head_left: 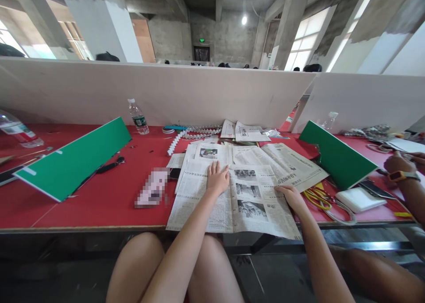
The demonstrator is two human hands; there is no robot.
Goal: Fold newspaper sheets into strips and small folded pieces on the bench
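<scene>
An open newspaper (245, 201) lies spread on the red table (109, 196) in front of me. My left hand (217, 178) rests flat on its centre fold, fingers stretched out and pointing away. At the sheet's right edge, my right hand (291, 196) presses on the paper with its fingers curled down; whether it pinches the edge is unclear. More newspaper sheets (285, 161) lie overlapped behind and to the right.
Two green boards (73, 159) (335, 154) slant on either side. Yellow-handled scissors (317, 197), a white block (358, 200), a water bottle (137, 117), a folded paper chain (195, 134) and a pixelated phone (152, 188) lie around. Another person's hand with a watch (400, 166) works at right.
</scene>
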